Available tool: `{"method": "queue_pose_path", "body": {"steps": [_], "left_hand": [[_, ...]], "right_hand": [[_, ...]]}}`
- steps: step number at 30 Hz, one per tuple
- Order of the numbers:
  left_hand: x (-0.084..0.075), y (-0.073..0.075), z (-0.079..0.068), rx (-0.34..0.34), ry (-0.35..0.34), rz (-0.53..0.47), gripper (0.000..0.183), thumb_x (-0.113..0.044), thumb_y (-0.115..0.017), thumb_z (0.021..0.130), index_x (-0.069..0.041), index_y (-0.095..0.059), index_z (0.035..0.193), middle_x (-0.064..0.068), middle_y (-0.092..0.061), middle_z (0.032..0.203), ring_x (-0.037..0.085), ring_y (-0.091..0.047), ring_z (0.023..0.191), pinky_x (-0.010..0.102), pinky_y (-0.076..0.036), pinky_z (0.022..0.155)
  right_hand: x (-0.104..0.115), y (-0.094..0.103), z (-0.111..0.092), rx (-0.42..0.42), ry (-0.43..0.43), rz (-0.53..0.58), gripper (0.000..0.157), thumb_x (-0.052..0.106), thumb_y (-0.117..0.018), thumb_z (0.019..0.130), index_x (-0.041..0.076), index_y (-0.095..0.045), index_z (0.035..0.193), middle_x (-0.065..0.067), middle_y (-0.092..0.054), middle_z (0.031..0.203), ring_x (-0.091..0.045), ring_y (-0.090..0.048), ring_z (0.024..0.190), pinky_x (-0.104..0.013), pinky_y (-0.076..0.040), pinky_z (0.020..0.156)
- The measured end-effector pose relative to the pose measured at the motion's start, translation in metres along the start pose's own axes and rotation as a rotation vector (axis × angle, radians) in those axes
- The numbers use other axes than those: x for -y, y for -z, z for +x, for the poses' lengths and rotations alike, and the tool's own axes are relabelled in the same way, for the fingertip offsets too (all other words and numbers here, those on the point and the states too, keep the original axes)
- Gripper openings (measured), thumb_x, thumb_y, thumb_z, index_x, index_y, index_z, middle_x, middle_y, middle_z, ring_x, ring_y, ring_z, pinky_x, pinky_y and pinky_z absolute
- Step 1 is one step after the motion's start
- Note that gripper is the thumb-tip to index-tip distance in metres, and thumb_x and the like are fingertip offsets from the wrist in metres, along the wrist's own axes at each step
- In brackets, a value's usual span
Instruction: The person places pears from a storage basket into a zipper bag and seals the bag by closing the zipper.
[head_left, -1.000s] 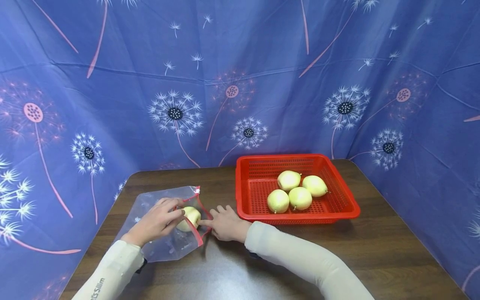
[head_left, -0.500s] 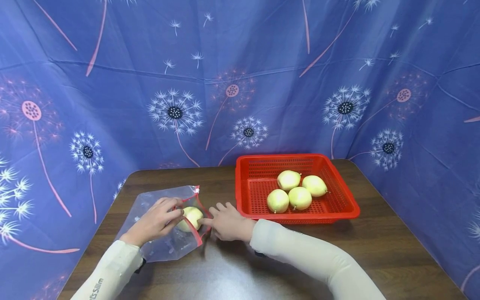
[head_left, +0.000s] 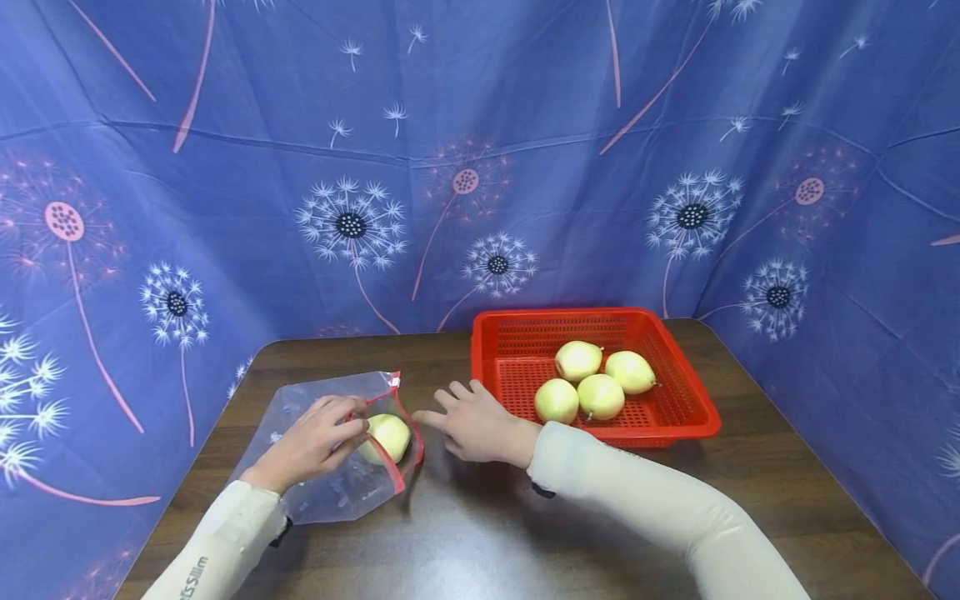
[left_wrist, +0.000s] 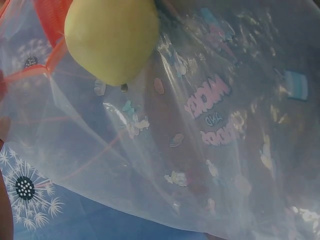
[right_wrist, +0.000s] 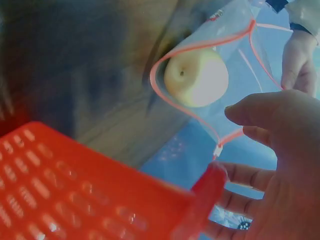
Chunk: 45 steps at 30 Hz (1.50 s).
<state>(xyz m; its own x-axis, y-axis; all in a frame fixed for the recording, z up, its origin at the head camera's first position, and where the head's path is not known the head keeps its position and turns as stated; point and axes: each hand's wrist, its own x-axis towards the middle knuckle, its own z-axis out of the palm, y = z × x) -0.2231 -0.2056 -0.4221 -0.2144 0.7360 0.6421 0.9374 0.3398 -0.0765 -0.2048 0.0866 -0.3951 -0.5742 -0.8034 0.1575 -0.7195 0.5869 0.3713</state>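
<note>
A clear zip bag with a red zip edge lies on the table at the left, its mouth facing right. Just inside the mouth sits a pale yellow-green pear; the right wrist view shows the same pear framed by the red edge. My left hand pinches the upper side of the bag's mouth and keeps it raised. Between the bag and the basket is my right hand, fingers spread, holding nothing and apart from the pear.
A red plastic basket with slotted walls stands at the right, several pears inside. My right hand is close to its left front corner. A blue dandelion-print cloth hangs behind and beside the wooden table.
My right hand has drawn back from the pear, moving right and toward the basket. The pear has shifted slightly. My left hand has stayed on the bag.
</note>
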Motion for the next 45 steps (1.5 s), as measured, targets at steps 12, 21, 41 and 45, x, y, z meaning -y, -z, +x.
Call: {"method": "queue_pose_path", "body": {"steps": [12,21,41,45], "left_hand": [[-0.001,0.0,-0.002,0.03,0.019,0.008,0.031,-0.032,-0.043,0.107,-0.014,-0.062,0.09,0.006,-0.062,0.102,0.027,-0.064,0.098,0.045,-0.044,0.09],[0.0,-0.001,-0.002,0.045,0.021,0.02,0.032,-0.033,-0.043,0.107,-0.014,-0.062,0.09,0.007,-0.063,0.102,0.028,-0.064,0.098,0.048,-0.047,0.088],[-0.002,-0.001,-0.003,0.051,0.028,0.023,0.031,-0.032,-0.043,0.107,-0.014,-0.061,0.089,0.01,-0.064,0.102,0.029,-0.063,0.099,0.047,-0.046,0.088],[-0.002,0.0,-0.003,0.055,0.029,0.024,0.031,-0.032,-0.043,0.107,-0.014,-0.061,0.09,0.01,-0.063,0.102,0.029,-0.063,0.099,0.047,-0.046,0.088]], "right_hand": [[-0.027,0.009,-0.015,-0.041,-0.027,0.06,0.052,0.028,-0.07,0.085,0.024,-0.054,0.135,-0.003,-0.055,0.111,-0.022,-0.05,0.094,-0.036,-0.041,0.071],[-0.052,0.013,-0.026,0.009,-0.104,0.153,0.05,0.025,-0.068,0.088,0.02,-0.054,0.136,-0.007,-0.057,0.118,-0.026,-0.051,0.1,-0.044,-0.044,0.079],[-0.087,0.0,-0.055,0.12,-0.142,0.176,0.054,0.033,-0.069,0.088,0.016,-0.052,0.137,-0.01,-0.056,0.122,-0.03,-0.051,0.104,-0.049,-0.044,0.081],[-0.094,-0.002,-0.06,0.152,-0.129,0.191,0.057,0.036,-0.069,0.088,0.017,-0.052,0.139,-0.009,-0.056,0.123,-0.03,-0.051,0.105,-0.05,-0.044,0.082]]}}
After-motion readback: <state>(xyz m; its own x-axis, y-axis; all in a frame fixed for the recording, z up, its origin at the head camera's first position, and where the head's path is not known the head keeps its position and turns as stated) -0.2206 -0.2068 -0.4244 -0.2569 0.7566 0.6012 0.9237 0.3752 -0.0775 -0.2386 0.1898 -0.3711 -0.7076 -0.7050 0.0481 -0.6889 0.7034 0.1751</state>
